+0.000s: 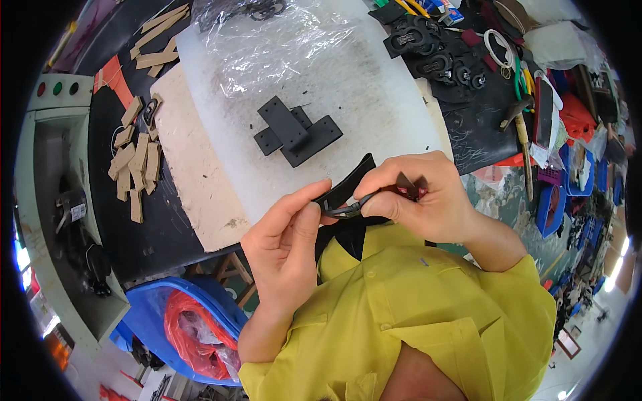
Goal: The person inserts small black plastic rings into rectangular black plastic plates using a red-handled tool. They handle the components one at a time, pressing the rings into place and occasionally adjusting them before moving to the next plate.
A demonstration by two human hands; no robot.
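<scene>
Close to my body, my left hand (pixel 287 234) and my right hand (pixel 418 197) hold a black strap piece (pixel 353 179) between them. The left fingertips pinch its left end, by a curved black ring-like part (pixel 346 212). My right thumb and fingers grip the other side of that part, and small dark, reddish pieces (pixel 409 187) stick out of the right fist. Ahead on the white board (pixel 234 174), several flat black rectangular pieces (pixel 286 124) with small holes lie crossed in a loose pile.
Crumpled clear plastic film (pixel 281 47) covers the board's far part. Tan rectangular pieces (pixel 137 157) lie scattered left. Black straps with oval rings (pixel 435 63) are heaped at the far right, near a hammer (pixel 518 120). A blue bin (pixel 150 314) with red plastic stands lower left.
</scene>
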